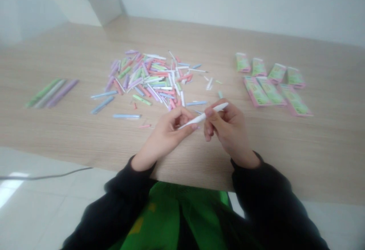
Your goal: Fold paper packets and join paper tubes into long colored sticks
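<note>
A white pen [199, 117] is held slantwise above the front part of the table, its right end higher in the picture. My left hand [171, 128] is closed on the pen's lower left end, thumb along it. The upper right part sits pinched between thumb and fingers of my right hand [228, 126]. Just beyond my hands lies a loose heap of pen parts [154, 77] in white, purple, green, pink and blue. Slim refills with dark tips stick out of it. Blur hides finer detail on the pen.
Three assembled-looking pens [54, 93], green, white and purple, lie side by side at left. Several green-and-pink packets [270, 90] are grouped at right. A white box [94, 8] with something blue on top stands at the back left. A dark cable [57, 175] crosses the floor.
</note>
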Available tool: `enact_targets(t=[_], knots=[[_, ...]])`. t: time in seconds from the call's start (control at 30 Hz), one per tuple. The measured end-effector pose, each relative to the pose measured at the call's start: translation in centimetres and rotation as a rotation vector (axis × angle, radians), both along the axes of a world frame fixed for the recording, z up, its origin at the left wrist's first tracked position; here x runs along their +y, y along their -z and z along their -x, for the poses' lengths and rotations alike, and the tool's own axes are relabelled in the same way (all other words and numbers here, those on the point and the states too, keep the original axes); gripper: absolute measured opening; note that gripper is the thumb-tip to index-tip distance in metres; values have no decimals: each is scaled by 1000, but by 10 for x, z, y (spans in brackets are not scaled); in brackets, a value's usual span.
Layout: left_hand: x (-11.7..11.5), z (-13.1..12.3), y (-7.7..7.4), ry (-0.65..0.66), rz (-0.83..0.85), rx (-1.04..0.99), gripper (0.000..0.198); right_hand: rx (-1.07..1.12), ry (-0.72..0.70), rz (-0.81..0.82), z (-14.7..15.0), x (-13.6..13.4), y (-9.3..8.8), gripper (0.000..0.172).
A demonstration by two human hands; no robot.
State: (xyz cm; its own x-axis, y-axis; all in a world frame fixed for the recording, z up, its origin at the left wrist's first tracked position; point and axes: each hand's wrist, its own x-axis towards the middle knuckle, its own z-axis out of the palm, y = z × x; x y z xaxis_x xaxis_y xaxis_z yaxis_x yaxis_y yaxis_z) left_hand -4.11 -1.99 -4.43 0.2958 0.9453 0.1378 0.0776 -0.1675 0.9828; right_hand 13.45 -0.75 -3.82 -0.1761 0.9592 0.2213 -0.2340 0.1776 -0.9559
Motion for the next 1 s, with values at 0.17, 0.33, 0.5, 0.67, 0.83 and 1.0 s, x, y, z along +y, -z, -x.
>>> enact_targets(t=[0.17, 0.33, 0.5, 0.67, 0.83, 1.0], knots=[[-1, 2, 1, 88, 146, 29, 51, -23, -34, -6, 1, 0, 1, 35], [-1, 0, 0, 76, 103, -9, 30, -35, -23, 17, -1, 0, 0, 37], [0, 0, 6, 178, 204, -139, 52, -49, -40, 13, 1, -2, -2, 37], [3, -2, 7, -6, 137, -136, 39, -51, -5, -15, 2, -2, 0, 35], [3, -2, 8, 93, 187, -144, 44, -75, 1, -21, 2, -2, 0, 37], [2, 1, 11, 164, 188, -70, 50, -71, -22, -19, 3, -3, 0, 39]])
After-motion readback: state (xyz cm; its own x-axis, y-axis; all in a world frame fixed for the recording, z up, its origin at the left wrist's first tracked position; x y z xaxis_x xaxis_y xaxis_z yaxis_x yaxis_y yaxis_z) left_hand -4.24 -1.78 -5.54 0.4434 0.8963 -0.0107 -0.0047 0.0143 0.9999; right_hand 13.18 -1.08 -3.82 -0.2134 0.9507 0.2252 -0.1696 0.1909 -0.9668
